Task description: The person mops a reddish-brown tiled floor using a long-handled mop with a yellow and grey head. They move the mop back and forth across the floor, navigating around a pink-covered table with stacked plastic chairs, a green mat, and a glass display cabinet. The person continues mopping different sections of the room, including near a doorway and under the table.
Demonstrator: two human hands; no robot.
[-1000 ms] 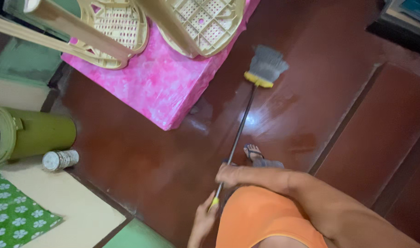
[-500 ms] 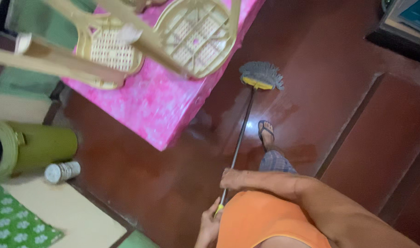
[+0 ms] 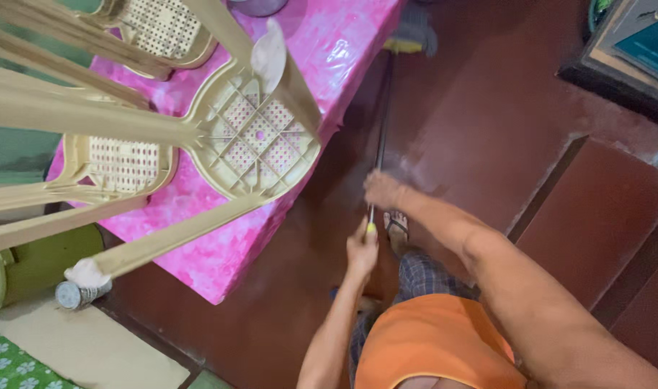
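Observation:
I hold a long dark mop handle with both hands. My left hand grips its yellow-tipped near end. My right hand grips the handle a little farther up. The grey mop head with its yellow base rests on the dark red floor far ahead, beside the pink-covered table. My sandalled foot stands just below my right hand.
Beige plastic chairs lie upside down on the pink table, legs jutting toward me. A green cylinder and a small tin can sit at the left, by a beige mat. A raised floor step runs on the right.
I have stepped forward and pushed the mop away from me along the table's edge. Both hands moved up the view with the handle. The chairs now loom closer.

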